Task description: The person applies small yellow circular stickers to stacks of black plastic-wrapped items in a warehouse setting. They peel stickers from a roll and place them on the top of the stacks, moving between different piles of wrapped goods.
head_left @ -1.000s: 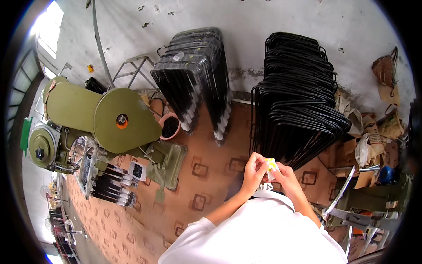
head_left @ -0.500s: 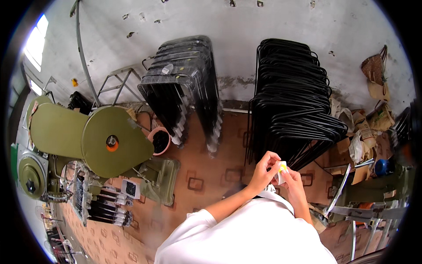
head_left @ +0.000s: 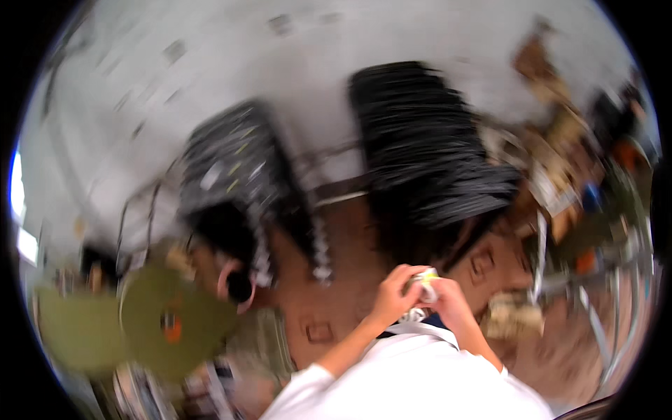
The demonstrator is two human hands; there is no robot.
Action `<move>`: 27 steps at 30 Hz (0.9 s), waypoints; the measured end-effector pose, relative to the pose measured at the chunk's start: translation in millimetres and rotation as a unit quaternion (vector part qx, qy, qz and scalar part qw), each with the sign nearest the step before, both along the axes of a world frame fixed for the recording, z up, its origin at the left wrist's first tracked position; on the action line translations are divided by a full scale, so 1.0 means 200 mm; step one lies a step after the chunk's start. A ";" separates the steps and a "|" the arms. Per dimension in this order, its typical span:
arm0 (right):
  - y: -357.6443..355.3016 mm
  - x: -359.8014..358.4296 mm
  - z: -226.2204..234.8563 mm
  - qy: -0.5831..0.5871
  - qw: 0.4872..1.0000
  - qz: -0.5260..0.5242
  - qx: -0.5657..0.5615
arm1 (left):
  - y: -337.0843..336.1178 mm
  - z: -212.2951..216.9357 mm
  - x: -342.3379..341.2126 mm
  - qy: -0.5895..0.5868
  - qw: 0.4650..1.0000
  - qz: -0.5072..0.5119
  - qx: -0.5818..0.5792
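Both of my hands meet in front of my white shirt, with a small white piece with a yellow patch (head_left: 426, 281) between them. It looks like paper or a label, but blur hides its kind. My left hand (head_left: 393, 302) pinches it from the left with bent fingers. From the other side, my right hand (head_left: 449, 301) closes its fingers around it. Beyond the hands stands a tight stack of black bent-tube frames (head_left: 427, 154), which neither hand touches.
To the left of that stack is another set of black frames wrapped in clear film (head_left: 224, 168). A large olive-green machine (head_left: 77, 329) fills the lower left, near a pink bucket (head_left: 223, 280) with dark contents. Cardboard, bags and a metal rack (head_left: 560, 281) crowd the right.
The view has swung to the right and blurred, so the stacks and machine sit further left and tilted. My hands stay together on the white and yellow piece.
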State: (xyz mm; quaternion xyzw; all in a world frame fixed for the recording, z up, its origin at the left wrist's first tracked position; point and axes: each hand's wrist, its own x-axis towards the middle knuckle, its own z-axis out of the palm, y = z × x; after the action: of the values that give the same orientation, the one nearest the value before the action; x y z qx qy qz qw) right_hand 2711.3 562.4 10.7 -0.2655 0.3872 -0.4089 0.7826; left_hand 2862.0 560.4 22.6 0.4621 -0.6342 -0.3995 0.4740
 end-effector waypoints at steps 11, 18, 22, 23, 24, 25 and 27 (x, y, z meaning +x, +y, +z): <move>0.30 -0.16 -0.12 0.071 0.983 -0.170 0.006 | -0.03 -0.03 -0.30 -0.010 0.964 -0.252 0.086; 0.76 -0.40 -0.09 0.058 0.898 -0.437 -0.004 | 0.17 0.00 -0.80 -0.005 0.853 -0.494 -0.172; 1.05 -0.39 -0.06 0.037 0.862 -0.503 -0.042 | 0.43 0.08 -0.89 -0.027 0.830 -0.527 -0.180; 1.13 -0.40 -0.07 0.034 0.855 -0.515 -0.048 | 0.51 0.09 -0.91 -0.020 0.825 -0.536 -0.179; 1.18 -0.46 -0.08 0.036 0.846 -0.529 -0.059 | 0.57 0.08 -0.99 -0.008 0.818 -0.545 -0.183; 1.24 -0.53 -0.10 0.038 0.837 -0.541 -0.069 | 0.63 0.07 -1.06 0.004 0.811 -0.554 -0.187; 1.42 -0.59 -0.11 0.038 0.843 -0.533 -0.062 | 0.80 0.03 -1.13 0.027 0.800 -0.576 -0.168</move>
State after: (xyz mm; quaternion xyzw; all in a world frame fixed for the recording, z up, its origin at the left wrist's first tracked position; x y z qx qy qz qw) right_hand 2593.1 846.5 -11.2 -0.0816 0.4718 -0.7761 0.4105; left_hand 2636.5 719.4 29.3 -0.0862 -0.8274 -0.4983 0.2444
